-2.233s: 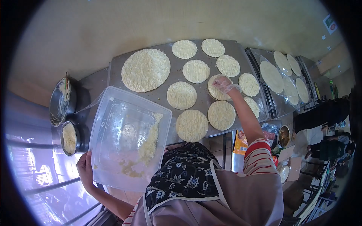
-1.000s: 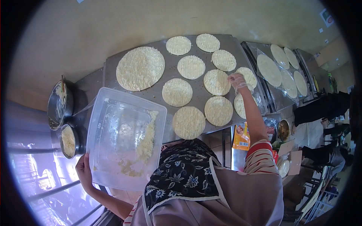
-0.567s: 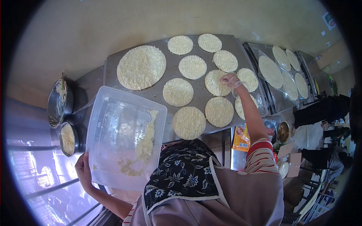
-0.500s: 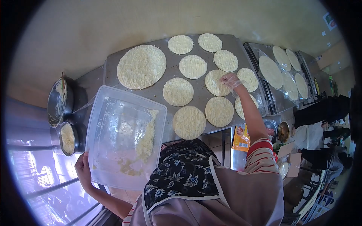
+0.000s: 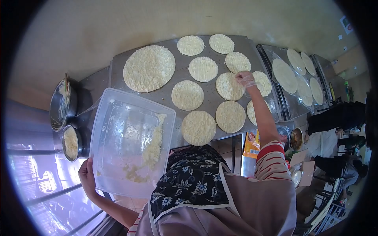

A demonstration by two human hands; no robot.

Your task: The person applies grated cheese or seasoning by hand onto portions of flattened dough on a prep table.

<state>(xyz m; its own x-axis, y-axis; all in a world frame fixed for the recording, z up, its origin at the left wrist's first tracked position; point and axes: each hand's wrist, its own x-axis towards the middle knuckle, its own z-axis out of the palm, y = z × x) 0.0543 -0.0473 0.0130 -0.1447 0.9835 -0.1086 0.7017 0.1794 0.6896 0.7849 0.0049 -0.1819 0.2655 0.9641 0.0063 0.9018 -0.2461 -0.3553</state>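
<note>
My left hand (image 5: 87, 177) grips the lower left edge of a clear plastic tub (image 5: 108, 157), which is tilted. A strip of pale grated cheese (image 5: 153, 145) lies along the tub's right side, with crumbs at the bottom. In a thin transparent glove, my right hand (image 5: 245, 80) is over the right part of a round dough base (image 5: 226, 87) topped with pale shreds. Its fingers are bunched together, and whatever they hold is hidden. Several similar small rounds surround it, among them one partly behind my forearm (image 5: 252, 112). A larger topped round (image 5: 149, 69) lies at the back left.
The rounds lie on a metal table (image 5: 165, 49) against the wall. To the left are a large metal bowl (image 5: 63, 106) and a smaller bowl of pale shreds (image 5: 71, 143). At right, a tray (image 5: 271, 55) holds plastic-covered rounds. Other people stand at far right.
My right hand has shifted slightly right and up, toward the right edge of the same round. My left hand and the tub stay nearly still.
</note>
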